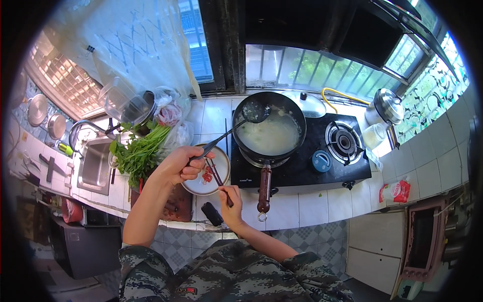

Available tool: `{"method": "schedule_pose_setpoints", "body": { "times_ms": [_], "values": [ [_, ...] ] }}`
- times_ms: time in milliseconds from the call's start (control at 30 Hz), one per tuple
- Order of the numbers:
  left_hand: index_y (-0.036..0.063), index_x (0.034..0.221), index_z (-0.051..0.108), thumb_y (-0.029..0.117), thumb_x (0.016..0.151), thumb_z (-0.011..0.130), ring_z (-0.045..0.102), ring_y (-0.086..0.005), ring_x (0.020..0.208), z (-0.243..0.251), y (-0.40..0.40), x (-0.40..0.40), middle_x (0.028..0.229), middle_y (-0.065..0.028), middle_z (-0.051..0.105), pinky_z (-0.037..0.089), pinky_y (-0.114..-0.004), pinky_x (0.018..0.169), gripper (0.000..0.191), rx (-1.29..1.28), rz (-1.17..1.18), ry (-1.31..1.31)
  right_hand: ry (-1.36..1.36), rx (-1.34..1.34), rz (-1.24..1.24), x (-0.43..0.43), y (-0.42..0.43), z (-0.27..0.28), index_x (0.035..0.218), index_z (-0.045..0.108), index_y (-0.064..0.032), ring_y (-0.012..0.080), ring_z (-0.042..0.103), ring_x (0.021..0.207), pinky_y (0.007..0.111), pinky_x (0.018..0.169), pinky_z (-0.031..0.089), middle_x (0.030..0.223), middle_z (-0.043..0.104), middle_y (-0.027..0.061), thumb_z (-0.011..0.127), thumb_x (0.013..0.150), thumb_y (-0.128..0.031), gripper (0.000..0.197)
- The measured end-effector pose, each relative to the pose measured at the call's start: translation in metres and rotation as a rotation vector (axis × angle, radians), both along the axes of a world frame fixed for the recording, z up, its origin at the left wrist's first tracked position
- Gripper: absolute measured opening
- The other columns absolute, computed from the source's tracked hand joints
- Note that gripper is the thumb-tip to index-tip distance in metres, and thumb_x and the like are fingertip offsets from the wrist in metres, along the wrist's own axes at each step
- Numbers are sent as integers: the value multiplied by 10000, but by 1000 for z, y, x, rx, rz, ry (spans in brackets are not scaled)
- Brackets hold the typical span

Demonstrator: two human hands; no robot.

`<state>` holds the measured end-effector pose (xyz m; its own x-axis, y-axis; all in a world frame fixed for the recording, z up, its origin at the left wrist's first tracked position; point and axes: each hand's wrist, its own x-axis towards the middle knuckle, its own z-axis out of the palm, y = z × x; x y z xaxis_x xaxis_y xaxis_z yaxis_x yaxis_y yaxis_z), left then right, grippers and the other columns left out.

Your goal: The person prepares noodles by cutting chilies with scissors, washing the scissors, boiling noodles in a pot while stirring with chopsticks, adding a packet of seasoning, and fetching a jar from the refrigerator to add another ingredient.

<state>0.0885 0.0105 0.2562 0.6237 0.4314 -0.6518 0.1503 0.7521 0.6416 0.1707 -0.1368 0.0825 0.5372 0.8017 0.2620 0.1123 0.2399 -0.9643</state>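
My left hand grips the handle of a dark ladle, whose bowl is over the upper left part of a wok. Pale, cloudy soup with thin strands lies in the wok, which sits on the left burner. In my right hand are dark chopsticks, their tips over a white plate with a dark rim. Chopped red pieces lie on that plate beside the tips. The wok's wooden handle points towards me, untouched.
Leafy green stalks and a reddish cutting board lie left of the plate. A black object rests near the counter edge. Right of the wok are a blue round item and a bare burner. A glass lid lies behind it.
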Motion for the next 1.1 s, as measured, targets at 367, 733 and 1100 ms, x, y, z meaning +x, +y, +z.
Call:
{"method": "schedule_pose_setpoints", "body": {
  "times_ms": [367, 733, 1100],
  "values": [
    [-40, 1023, 501, 158, 905, 348, 220, -30, 341, 32, -47, -75, 523, 35, 331, 181, -176, 290, 277, -14, 121, -72, -37, 60, -9, -1, -1, 3, 905, 558, 11, 134, 459, 703, 210, 610, 370, 837, 462, 68, 517, 865, -57, 89],
    [-31, 960, 514, 144, 908, 368, 256, -32, 338, 9, -113, -155, 531, 32, 361, 195, -178, 294, 234, 82, 291, 124, -83, 13, 2, -10, 1, -31, 881, 573, 3, 200, 480, 724, 265, 668, 383, 791, 484, 95, 513, 860, -88, 111],
    [-18, 966, 516, 148, 925, 331, 256, -50, 358, -69, -140, -168, 539, 25, 350, 195, -209, 318, 252, 59, 315, 275, -151, -36, 67, -13, 0, -42, 865, 572, 4, 182, 464, 711, 262, 660, 369, 777, 486, 75, 505, 882, -117, 139]
  ]
}}
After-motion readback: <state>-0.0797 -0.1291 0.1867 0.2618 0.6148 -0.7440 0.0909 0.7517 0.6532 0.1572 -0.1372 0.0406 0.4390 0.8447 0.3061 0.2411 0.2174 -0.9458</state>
